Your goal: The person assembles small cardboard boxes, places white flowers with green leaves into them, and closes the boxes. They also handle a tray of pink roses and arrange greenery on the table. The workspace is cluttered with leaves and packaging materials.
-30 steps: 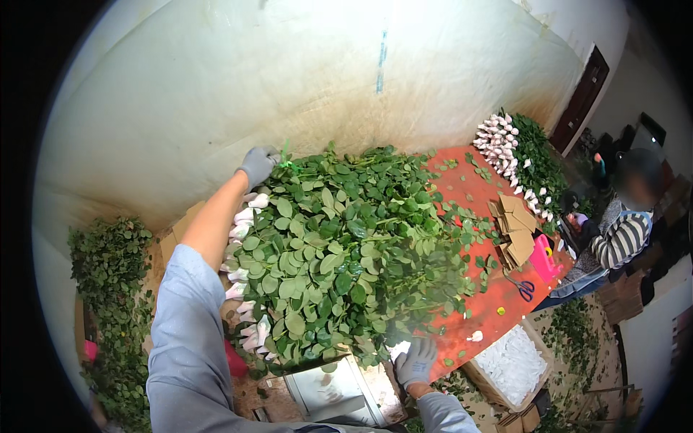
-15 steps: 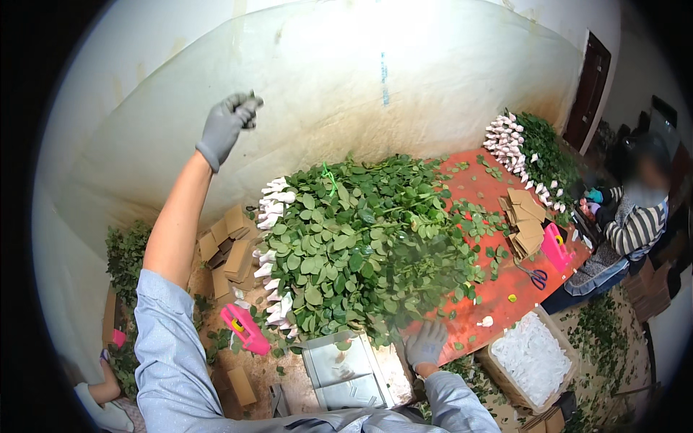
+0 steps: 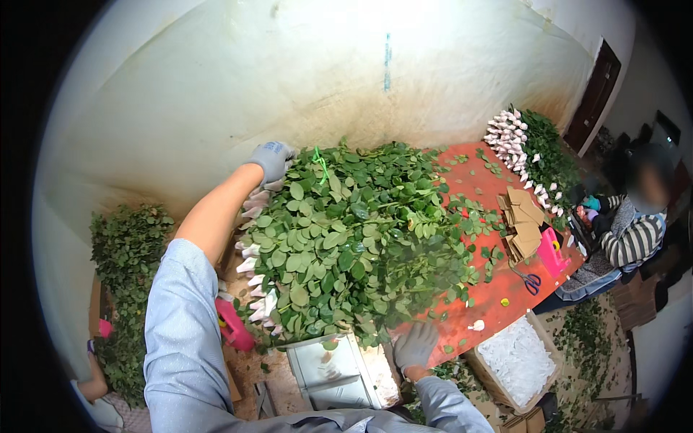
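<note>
Rose stems [image 3: 346, 245] — a big leafy heap — lie across the red table [image 3: 498, 303], the gloved left hand [image 3: 271, 159] resting on the heap's far left edge, grip unclear, the gloved right hand [image 3: 414, 346] flat at its near edge — fingers spread.

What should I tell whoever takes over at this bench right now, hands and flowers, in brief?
Left hand, gloved, rests on the far edge of the big pile of leafy stems, by a green tie; grip unclear.
Right hand, gloved, lies flat at the near edge of the red table, holding nothing.
The pile's wrapped buds point to the left side.
A second wrapped bunch lies at the far right; cardboard sleeves, scissors and a pink tool sit beside a seated person.
Done: buds wrapped. Left: the pile still lies loose and spread out.
</note>
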`<state>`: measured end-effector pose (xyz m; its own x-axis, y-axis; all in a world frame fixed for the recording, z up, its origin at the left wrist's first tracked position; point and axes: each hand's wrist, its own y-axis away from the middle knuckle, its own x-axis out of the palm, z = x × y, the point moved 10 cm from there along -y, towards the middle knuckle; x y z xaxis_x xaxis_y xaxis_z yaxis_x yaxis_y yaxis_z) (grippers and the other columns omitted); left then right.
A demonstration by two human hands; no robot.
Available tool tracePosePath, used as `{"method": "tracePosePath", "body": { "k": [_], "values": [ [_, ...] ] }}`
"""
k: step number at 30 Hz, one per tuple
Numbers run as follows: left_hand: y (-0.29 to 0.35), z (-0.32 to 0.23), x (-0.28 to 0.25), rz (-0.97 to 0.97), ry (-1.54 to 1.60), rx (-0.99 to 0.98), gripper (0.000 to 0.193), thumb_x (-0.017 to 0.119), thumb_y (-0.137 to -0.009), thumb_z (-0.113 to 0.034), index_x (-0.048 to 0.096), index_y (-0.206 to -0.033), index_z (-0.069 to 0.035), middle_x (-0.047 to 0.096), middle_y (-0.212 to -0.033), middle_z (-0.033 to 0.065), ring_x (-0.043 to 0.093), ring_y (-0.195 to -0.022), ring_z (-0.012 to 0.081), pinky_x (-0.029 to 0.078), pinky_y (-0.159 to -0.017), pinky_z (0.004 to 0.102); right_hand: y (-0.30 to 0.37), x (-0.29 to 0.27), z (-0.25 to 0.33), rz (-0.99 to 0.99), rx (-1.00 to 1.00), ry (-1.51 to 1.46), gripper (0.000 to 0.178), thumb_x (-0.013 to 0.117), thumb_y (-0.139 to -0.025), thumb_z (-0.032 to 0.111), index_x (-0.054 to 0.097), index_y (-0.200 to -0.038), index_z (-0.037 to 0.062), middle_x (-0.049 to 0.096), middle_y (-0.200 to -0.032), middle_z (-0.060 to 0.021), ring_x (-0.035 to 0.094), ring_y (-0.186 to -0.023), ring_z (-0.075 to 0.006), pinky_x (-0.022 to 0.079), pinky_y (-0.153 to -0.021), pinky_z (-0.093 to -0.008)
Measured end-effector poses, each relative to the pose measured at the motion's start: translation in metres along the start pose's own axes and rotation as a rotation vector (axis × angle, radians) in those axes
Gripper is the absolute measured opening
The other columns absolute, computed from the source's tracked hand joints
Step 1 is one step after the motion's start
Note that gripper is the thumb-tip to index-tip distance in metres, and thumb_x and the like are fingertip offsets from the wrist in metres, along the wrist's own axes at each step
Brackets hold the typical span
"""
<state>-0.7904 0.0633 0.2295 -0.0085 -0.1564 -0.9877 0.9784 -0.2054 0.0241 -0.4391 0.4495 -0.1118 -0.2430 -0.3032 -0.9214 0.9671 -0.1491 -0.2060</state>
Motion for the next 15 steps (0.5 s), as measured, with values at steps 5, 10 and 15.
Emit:
{"method": "tracePosePath", "body": {
  "k": [5, 10, 15],
  "values": [
    [-0.085, -0.001, 0.052, -0.14, 0.011, 0.028, 0.027, 0.062, -0.094, -0.018, 0.072, -0.119, -0.014, 0.069, -0.122, 0.0169, 0.066, -0.116, 0.036, 0.053, -0.097, 0.0471, 0.001, 0.016, -0.009, 0.08, -0.022, 0.002, 0.064, 0.06, -0.09, 0.03, 0.046, -0.142, -0.006, 0.039, -0.152, -0.0347, 0.031, -0.144, -0.0555, 0.021, -0.119, -0.0677],
    [-0.146, 0.006, 0.122, -0.014, 0.037, 0.042, 0.046, 0.06, -0.089, -0.003, 0.067, -0.132, -0.017, 0.054, -0.145, 0.0189, 0.06, -0.129, 0.0372, 0.051, -0.104, 0.0477, 0.0, 0.019, -0.003, 0.083, -0.002, 0.017, 0.064, 0.06, -0.089, 0.029, 0.044, -0.139, -0.0068, 0.041, -0.143, -0.0352, 0.033, -0.138, -0.058, 0.023, -0.115, -0.0691],
    [-0.172, -0.006, 0.168, 0.122, -0.055, 0.125, 0.031, 0.063, -0.094, -0.016, 0.073, -0.124, -0.016, 0.058, -0.139, 0.0152, 0.058, -0.128, 0.0363, 0.049, -0.105, 0.0455, -0.003, 0.021, -0.003, 0.1, -0.003, 0.04, 0.064, 0.061, -0.089, 0.028, 0.043, -0.139, -0.0069, 0.039, -0.147, -0.0357, 0.032, -0.14, -0.0578, 0.024, -0.114, -0.069]
  ]
}}
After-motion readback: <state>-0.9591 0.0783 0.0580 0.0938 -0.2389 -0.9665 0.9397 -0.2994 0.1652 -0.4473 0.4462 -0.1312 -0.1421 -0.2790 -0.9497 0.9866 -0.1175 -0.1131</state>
